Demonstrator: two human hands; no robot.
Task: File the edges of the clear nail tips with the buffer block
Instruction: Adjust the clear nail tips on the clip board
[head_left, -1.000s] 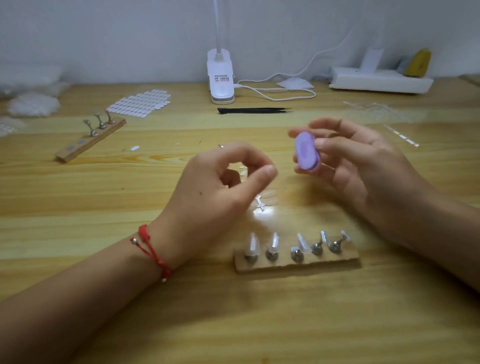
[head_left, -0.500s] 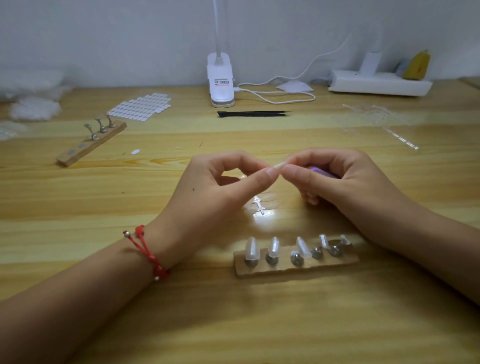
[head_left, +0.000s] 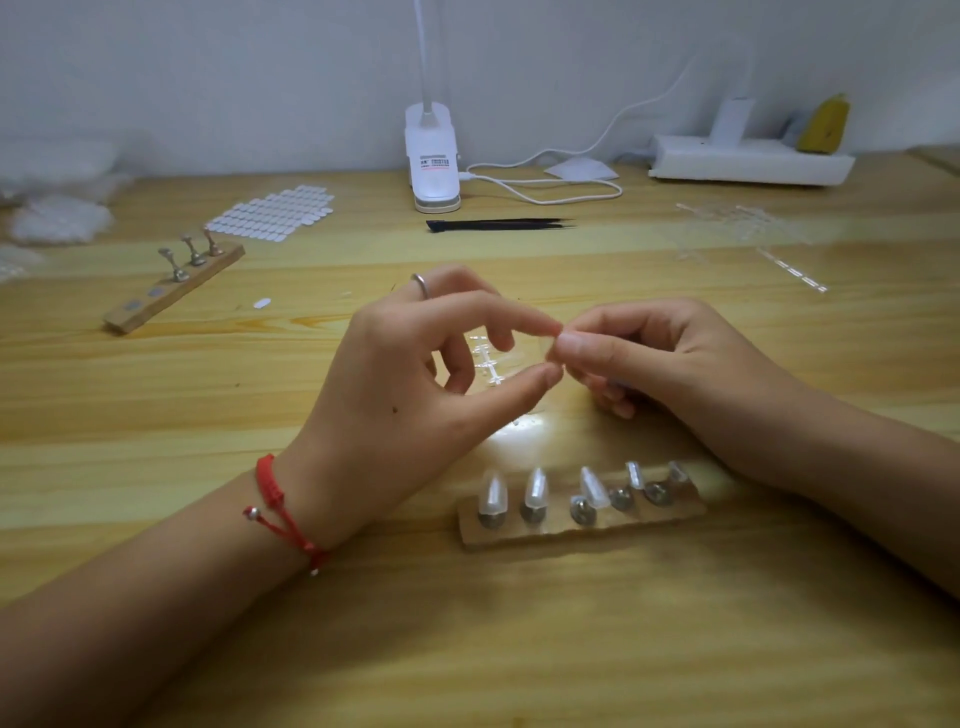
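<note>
Left hand (head_left: 415, 384) at centre frame, raised off the worktop (head_left: 156, 415): we see index and thumb pinching a clear tip (head_left: 546, 349), the other fingers loosely bent, a ring (head_left: 420, 285) on one of them and a red cord (head_left: 280, 514) round the wrist. Right hand (head_left: 660, 364) is just right of it, fingers curled, thumb and index brought together right at that tip and touching the left fingertips. Whether they grip the tip or something else inside the curl we cannot tell, and we cannot make out the buffer here. Under the hands a clear sprue (head_left: 485, 364) lies on the worktop. Lower centre, nearer us, a wooden holder (head_left: 582, 527) carries five mounted tips (head_left: 535, 488) on metal pegs, leaning at different angles. Upper left we note a second holder (head_left: 171, 293) with three bare pegs, set at a slant. Beyond it lie a sheet of white ovals (head_left: 270, 213) and blurred white stuff (head_left: 57, 218) at the frame edge. Top centre is a white lamp base (head_left: 432, 156), with black tweezers (head_left: 493, 225) lying flat just in front of it and a white cable (head_left: 545, 189) looping off to its right. Upper right sits a white power strip (head_left: 748, 163) against the wall, with clear strips (head_left: 743, 223) scattered in front of it.
</note>
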